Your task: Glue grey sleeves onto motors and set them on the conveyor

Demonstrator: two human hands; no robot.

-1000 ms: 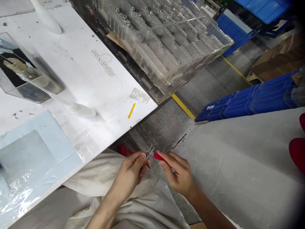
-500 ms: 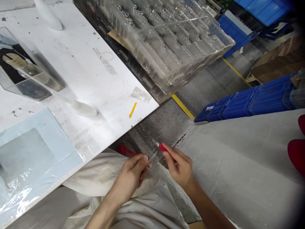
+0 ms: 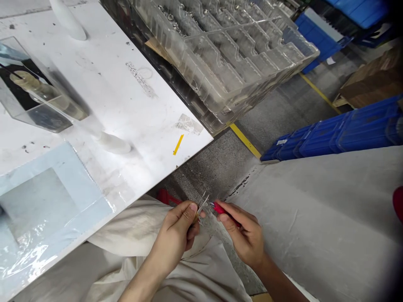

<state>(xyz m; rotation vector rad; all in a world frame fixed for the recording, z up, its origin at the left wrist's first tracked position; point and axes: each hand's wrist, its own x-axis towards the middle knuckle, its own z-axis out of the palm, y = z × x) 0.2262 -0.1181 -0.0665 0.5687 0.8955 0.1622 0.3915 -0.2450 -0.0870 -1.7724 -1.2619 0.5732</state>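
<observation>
Red-handled tool (image 3: 223, 209), long axis pointing left, pinched between thumb and fingers of the right hand (image 3: 244, 233), its tip just beside the thin, clear sliver (image 3: 201, 205) held in the nearly closed left hand (image 3: 174, 233), above the pale cloth (image 3: 126, 228) over the lap.

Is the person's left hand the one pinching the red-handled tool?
No, the red-handled tool is pinched in the right hand, while the left hand holds a thin glinting piece.

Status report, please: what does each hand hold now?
Left grip pinching clear piece. Right grip on red handle. White cloth below hands.
</observation>
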